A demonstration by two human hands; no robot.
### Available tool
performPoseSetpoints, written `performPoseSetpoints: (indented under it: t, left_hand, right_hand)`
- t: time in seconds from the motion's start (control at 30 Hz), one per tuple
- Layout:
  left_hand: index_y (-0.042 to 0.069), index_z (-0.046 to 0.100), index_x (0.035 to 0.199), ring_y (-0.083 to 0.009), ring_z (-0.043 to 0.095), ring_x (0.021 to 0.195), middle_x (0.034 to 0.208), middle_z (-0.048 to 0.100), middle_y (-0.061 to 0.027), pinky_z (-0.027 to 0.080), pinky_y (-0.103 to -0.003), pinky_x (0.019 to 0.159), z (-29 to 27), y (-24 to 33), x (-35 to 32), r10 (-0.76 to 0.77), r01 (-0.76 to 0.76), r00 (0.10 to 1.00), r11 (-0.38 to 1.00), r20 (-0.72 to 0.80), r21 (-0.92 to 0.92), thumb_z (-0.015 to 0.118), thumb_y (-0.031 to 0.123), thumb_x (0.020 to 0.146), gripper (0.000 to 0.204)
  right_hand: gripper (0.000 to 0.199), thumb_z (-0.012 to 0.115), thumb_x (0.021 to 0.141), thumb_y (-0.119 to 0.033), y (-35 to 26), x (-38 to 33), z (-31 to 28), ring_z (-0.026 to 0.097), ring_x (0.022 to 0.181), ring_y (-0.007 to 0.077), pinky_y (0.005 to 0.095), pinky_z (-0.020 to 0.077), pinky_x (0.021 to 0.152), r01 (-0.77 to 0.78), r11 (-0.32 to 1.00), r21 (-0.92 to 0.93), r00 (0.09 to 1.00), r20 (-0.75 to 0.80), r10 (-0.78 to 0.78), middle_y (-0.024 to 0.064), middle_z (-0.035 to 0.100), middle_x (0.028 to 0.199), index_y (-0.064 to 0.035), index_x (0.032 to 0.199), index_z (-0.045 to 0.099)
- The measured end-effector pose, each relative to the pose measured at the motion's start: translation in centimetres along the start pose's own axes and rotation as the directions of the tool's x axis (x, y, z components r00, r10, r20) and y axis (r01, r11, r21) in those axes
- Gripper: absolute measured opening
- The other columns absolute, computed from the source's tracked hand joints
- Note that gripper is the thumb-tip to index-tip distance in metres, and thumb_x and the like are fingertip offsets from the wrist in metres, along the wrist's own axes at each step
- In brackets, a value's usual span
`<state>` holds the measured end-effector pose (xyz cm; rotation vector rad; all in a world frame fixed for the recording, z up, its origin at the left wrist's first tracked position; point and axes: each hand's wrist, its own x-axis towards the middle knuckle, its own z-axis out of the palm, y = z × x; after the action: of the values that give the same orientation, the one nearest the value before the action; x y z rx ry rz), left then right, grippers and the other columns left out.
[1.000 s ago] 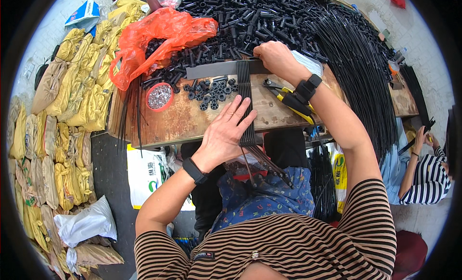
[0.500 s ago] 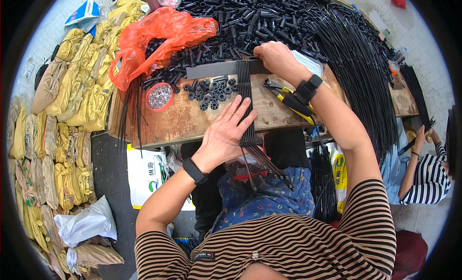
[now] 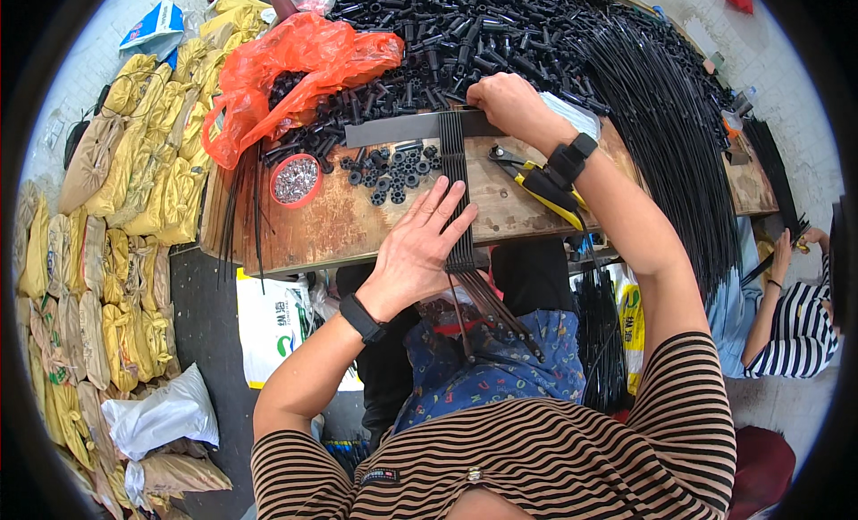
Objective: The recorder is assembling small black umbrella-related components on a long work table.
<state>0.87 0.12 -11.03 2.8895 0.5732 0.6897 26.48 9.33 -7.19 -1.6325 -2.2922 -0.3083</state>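
A flat row of thin black rods (image 3: pixel 454 163) lies across the wooden table (image 3: pixel 340 239); its near ends hang over the front edge above my lap. My left hand (image 3: pixel 420 247) rests flat on the row with its fingers stretched out. At the far end of the row my right hand (image 3: pixel 514 109) is closed, its fingertips pinched near a flat grey metal strip (image 3: pixel 389 130) that runs crosswise under the rods. What the fingertips pinch is hidden. Yellow-handled pliers (image 3: pixel 543 188) lie below my right wrist. Small black ring-shaped parts (image 3: pixel 393 173) sit left of the rods.
A red dish (image 3: pixel 320 182) holds small silvery pieces. Behind it are an orange plastic bag (image 3: pixel 313 60) and a big heap of black tubular parts (image 3: pixel 474 37). Long black strands (image 3: pixel 657 154) drape over the table's right side. Yellow sacks (image 3: pixel 125 314) stack at left; a co-worker (image 3: pixel 791 332) is at far right.
My right hand has shifted very slightly toward the far left, its fingers still pinched. My left hand and the rods stay in place.
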Motion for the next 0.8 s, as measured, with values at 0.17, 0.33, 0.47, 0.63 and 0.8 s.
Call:
performPoseSetpoints:
  t: [0.17,0.33,0.47,0.63,0.8]
  left_hand:
    - [0.004,0.052,0.126,-0.0355,0.035,0.133,0.141,0.041,-0.0175,0.034,-0.043,0.108,0.0,0.0,0.0,0.001,-0.001,1.0,1.0,0.001,0.001,0.072,0.055,0.064,0.083]
    - [0.006,0.052,0.127,-0.0355,0.036,0.133,0.141,0.041,-0.017,0.034,-0.043,0.108,-0.1,0.0,0.0,-0.012,0.012,1.0,1.0,0.003,-0.018,0.071,0.055,0.066,0.081]
    - [0.006,0.052,0.127,-0.0355,0.036,0.133,0.141,0.041,-0.0168,0.035,-0.043,0.108,0.0,0.0,0.0,-0.011,0.011,1.0,1.0,0.0,-0.017,0.071,0.055,0.066,0.081]
    - [0.006,0.052,0.127,-0.0354,0.036,0.133,0.142,0.041,-0.0169,0.035,-0.043,0.108,-0.1,0.0,0.0,-0.001,0.001,1.0,1.0,0.001,-0.004,0.071,0.056,0.067,0.081]
    - [0.005,0.051,0.128,-0.036,0.036,0.133,0.142,0.04,-0.0172,0.034,-0.043,0.108,0.0,0.0,0.0,0.002,-0.002,1.0,1.0,-0.003,-0.014,0.07,0.057,0.067,0.081]
  right_hand:
    - [0.015,0.06,0.075,-0.002,0.3,0.5,-0.2,0.065,0.077,0.0325,0.0406,0.0524,0.069,0.004,0.999,0.05,0.998,0.067,-0.008,0.0154,0.067,0.08,-0.0046,0.087,0.069]
    - [0.011,0.06,0.074,-0.002,0.2,0.7,-0.1,0.065,0.075,0.0332,0.0411,0.0522,0.069,0.043,0.992,0.115,0.999,-0.005,-0.042,0.0162,0.066,0.074,-0.0047,0.08,0.069]
    - [0.011,0.06,0.075,-0.003,0.4,0.9,-0.1,0.065,0.075,0.0332,0.041,0.0522,0.069,0.068,0.988,0.14,0.998,-0.006,-0.068,0.0165,0.066,0.074,-0.0046,0.081,0.069]
    - [0.012,0.06,0.075,-0.003,-0.3,1.0,-0.2,0.065,0.077,0.033,0.042,0.0516,0.07,0.047,0.989,0.138,0.998,0.027,-0.052,0.0156,0.066,0.076,-0.0051,0.082,0.069]
    - [0.014,0.059,0.075,-0.002,0.0,1.2,0.1,0.065,0.077,0.0326,0.0419,0.0516,0.069,0.068,0.983,0.173,0.998,0.006,-0.07,0.0159,0.067,0.077,-0.0055,0.084,0.069]
